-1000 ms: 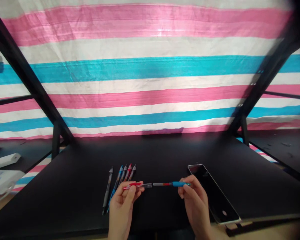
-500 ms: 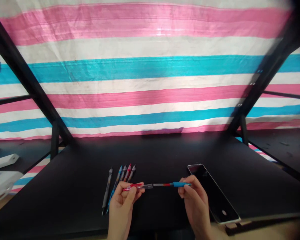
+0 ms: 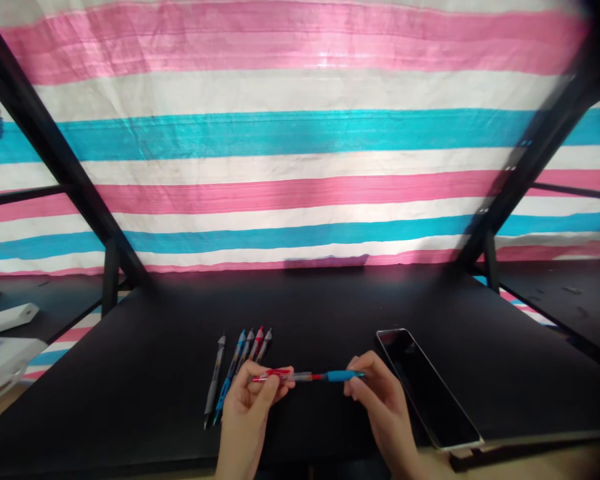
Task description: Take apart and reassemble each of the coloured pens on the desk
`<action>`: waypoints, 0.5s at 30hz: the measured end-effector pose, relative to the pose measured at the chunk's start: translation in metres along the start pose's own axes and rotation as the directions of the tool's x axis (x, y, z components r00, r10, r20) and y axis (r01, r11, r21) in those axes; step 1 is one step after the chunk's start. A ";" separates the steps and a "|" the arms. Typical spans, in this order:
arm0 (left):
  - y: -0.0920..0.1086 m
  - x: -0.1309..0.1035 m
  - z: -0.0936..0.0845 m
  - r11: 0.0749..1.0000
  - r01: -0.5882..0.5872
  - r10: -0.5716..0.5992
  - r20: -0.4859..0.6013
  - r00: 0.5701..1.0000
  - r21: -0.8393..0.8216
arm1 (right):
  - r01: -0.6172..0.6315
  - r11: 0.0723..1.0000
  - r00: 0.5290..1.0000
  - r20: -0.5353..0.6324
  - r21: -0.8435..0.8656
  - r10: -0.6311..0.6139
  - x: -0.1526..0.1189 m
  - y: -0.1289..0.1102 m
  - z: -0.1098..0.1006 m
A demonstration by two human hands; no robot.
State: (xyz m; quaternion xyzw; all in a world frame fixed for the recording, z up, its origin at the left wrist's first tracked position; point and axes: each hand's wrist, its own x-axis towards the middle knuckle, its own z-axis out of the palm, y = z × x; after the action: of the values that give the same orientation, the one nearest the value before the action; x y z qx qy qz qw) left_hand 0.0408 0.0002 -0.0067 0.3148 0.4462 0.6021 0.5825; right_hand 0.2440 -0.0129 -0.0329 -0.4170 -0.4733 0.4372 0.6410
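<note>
Between finger and thumb, my left hand [image 3: 253,400] pinches a clear pen barrel with a red clip [image 3: 300,377]. My right hand [image 3: 377,393] grips the tip end of a blue pen grip section [image 3: 339,376], from which a refill runs left into the barrel. The two parts lie in one level line above the black table, and a red bit shows where they meet. Just left of my left hand lie several pens: a grey pen [image 3: 214,380] somewhat apart, then a blue pen [image 3: 226,387] and a red pen [image 3: 257,341] among others, partly hidden by my fingers.
A dark-screened phone [image 3: 430,390] lies right of my right hand. The black table [image 3: 300,307] ends at a striped sheet [image 3: 300,160]. Black slanted frame bars [image 3: 70,173] stand at both sides. White devices [image 3: 10,320] sit on a surface at the far left.
My right hand has moved left, bringing the blue grip section toward the barrel. The refill has slid inside the barrel, and the gap between the parts has closed.
</note>
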 end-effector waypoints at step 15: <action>-0.004 -0.001 -0.003 1.000 -0.008 0.007 0.038 0.999 0.030 | 0.050 0.901 0.996 0.093 -0.430 -0.011 0.001 -0.007 0.011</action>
State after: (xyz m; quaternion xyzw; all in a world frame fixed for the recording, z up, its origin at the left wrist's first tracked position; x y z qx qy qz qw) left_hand 0.0400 -0.0018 -0.0112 0.3365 0.4432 0.5912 0.5838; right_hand 0.2343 -0.0124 -0.0234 -0.5216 -0.5925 0.3296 0.5180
